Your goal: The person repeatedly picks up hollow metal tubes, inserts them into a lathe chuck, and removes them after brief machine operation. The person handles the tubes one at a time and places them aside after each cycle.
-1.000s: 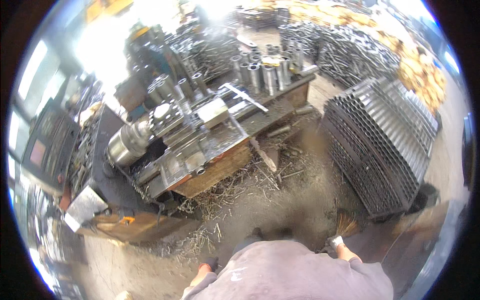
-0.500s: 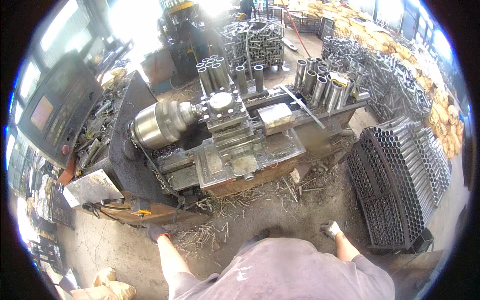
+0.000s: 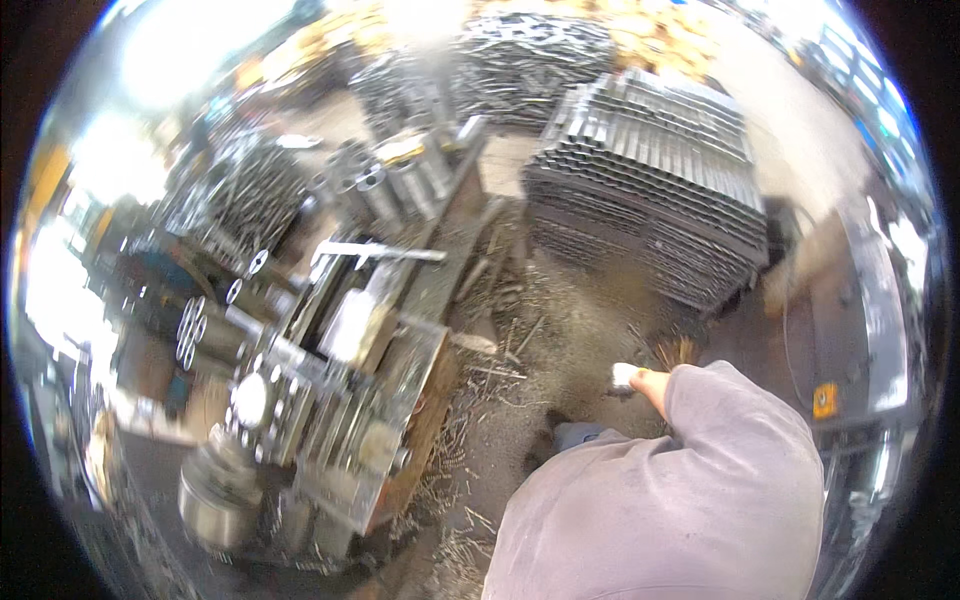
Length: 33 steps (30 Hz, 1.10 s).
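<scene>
My right hand (image 3: 624,377), in a pale glove, hangs over the floor to the right of the lathe. It is small and smeared, so its fingers do not show clearly. Straw-coloured bristles (image 3: 678,352) are just beyond it. My left hand is out of sight. To the left stands the lathe, with its round steel chuck (image 3: 218,500) and square tool post (image 3: 252,402). A long, caliper-like metal tool (image 3: 385,251) lies across its bed. Several steel tubes (image 3: 378,197) stand upright at the bed's far end.
A large stack of steel tubes (image 3: 650,190) stands ahead to the right. Curled metal chips (image 3: 455,470) litter the floor beside the lathe. A dark machine with a pale panel (image 3: 880,300) is at far right. Bins of metal parts (image 3: 235,185) stand behind the lathe.
The view has swung to the right and my body has turned. The lathe now sits at the left and the tube stack nearer the middle. My left hand has left the view.
</scene>
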{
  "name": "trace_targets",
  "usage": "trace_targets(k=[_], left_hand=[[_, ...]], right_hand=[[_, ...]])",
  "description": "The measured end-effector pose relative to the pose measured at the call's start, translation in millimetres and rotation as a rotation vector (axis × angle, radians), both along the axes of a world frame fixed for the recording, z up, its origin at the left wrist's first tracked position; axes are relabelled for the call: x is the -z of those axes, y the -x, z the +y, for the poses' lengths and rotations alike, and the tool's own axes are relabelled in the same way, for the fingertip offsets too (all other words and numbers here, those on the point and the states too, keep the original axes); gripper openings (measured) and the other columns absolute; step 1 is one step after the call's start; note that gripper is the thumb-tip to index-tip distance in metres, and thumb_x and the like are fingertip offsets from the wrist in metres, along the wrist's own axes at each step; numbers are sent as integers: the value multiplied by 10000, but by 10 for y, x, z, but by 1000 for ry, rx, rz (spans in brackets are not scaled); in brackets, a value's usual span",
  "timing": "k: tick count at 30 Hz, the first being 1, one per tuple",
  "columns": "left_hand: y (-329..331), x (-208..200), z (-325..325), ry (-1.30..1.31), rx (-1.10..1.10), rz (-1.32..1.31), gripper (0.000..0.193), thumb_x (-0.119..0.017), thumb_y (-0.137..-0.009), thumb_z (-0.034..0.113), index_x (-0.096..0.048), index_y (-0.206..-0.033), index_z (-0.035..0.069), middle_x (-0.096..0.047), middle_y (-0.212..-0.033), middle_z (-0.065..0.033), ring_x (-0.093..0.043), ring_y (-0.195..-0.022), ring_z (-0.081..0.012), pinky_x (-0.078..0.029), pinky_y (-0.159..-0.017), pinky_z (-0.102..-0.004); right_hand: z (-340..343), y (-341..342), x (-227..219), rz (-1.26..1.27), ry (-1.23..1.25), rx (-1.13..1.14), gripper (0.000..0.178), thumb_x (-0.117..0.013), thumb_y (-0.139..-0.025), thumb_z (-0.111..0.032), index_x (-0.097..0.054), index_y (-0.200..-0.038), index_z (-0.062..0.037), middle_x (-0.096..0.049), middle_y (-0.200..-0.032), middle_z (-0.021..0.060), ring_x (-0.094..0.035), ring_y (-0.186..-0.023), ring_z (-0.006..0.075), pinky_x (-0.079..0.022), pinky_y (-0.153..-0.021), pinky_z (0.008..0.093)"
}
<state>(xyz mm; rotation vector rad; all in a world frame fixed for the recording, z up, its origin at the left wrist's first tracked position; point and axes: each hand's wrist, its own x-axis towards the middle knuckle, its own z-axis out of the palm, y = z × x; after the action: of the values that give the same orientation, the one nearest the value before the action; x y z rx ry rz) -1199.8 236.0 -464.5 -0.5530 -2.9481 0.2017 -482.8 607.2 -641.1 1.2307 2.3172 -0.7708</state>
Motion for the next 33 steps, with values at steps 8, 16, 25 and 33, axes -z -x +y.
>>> trace_targets(k=[8, 16, 25, 33], left_hand=[[-1539, 945, 1619, -70, 612, -765, 424, -628, -1031, 314, -511, -1356, 67, -707, -1166, -157, -712, -975, -238, -579, -798, -376], [-3021, 1632, 3816, -200, 699, -1210, 360, -651, -1023, 360, -689, -1189, 44, -762, -1020, -109, -721, -855, -205, -564, -749, -376], [-5123, 218, 6131, 158, 954, -1150, 400, -656, -1020, 390, -738, -1195, 40, -785, -944, -118, -736, -857, -211, -563, -823, -370], [-5711, 11, 6497, 484, 670, -1111, 535, -517, -1054, 509, -718, -1305, 82, -715, -1342, -192, -666, -1245, -408, -503, -1072, -489]], right_hand=[[820, -63, -723, 542, -72, 667, 322, -754, -899, -227, -745, -1167, -49, -776, -1008, 134, -747, -840, 228, -608, -747, 408], [3182, -3025, -2223, 1362, -320, 1588, 574, -637, -1052, -284, -465, -1557, -72, -722, -1226, 204, -743, -997, 342, -635, -776, 433], [5765, -6373, -2326, -658, -831, 1242, 497, -555, -1016, -453, -766, -1040, -3, -758, -877, 178, -757, -804, 251, -593, -636, 430], [6409, -6641, -2473, -178, -756, 1061, 349, -633, -970, -293, -762, -1132, -12, -777, -1099, 163, -764, -991, 256, -616, -808, 409]])
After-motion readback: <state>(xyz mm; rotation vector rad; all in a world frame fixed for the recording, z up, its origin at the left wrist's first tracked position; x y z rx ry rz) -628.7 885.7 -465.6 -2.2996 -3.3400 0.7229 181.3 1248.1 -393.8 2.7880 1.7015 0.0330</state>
